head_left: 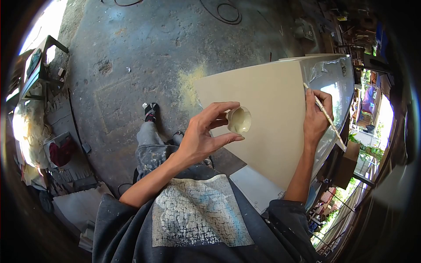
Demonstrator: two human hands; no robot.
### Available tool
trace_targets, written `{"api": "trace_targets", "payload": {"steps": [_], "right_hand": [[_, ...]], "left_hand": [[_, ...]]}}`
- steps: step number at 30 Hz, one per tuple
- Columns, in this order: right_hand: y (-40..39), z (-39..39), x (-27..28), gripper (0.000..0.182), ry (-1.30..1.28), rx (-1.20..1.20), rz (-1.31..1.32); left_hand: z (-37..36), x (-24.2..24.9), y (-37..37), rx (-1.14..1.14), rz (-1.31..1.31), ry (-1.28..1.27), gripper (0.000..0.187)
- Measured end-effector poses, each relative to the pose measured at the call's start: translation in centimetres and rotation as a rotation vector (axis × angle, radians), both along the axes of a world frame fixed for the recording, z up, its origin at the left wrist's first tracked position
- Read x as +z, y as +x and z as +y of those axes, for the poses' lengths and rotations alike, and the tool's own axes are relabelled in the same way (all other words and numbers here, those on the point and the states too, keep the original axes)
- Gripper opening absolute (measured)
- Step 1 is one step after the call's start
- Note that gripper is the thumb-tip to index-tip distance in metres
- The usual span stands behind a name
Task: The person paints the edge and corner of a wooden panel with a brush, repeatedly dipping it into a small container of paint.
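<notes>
In my left hand [202, 131] is a small cup [240, 120] with pale cream paint inside, gripped between thumb and fingers and tilted so its mouth faces me. My right hand [317, 116] holds a slim, light-handled paintbrush [328, 116] like a pen. The brush tip meets the edge between a large beige panel [263, 87] and a strip of clear plastic sheeting [335, 90] along its right side. My left hand hovers over the panel's left part.
A pale grey board [258, 186] lies at the panel's near end. Stained concrete floor [131, 57] stretches left, with a yellow paint patch [191, 81] beside the panel. A hose [226, 15] coils at the back. A metal stand [41, 72] and a dark red cloth [61, 152] are far left.
</notes>
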State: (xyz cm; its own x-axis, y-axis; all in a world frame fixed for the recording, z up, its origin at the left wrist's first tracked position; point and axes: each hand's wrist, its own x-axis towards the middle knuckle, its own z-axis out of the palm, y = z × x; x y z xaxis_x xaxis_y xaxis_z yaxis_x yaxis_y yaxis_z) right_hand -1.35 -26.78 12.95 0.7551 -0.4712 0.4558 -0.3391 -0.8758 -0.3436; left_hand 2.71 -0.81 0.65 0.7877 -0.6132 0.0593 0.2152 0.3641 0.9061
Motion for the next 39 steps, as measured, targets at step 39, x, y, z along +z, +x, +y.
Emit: {"api": "trace_targets", "payload": {"steps": [39], "right_hand": [[1.2,-3.4,1.4,0.04,-0.099,0.348,0.218]], "left_hand": [[1.4,-0.1,-2.4,0.028,-0.018,0.017,0.069]]}}
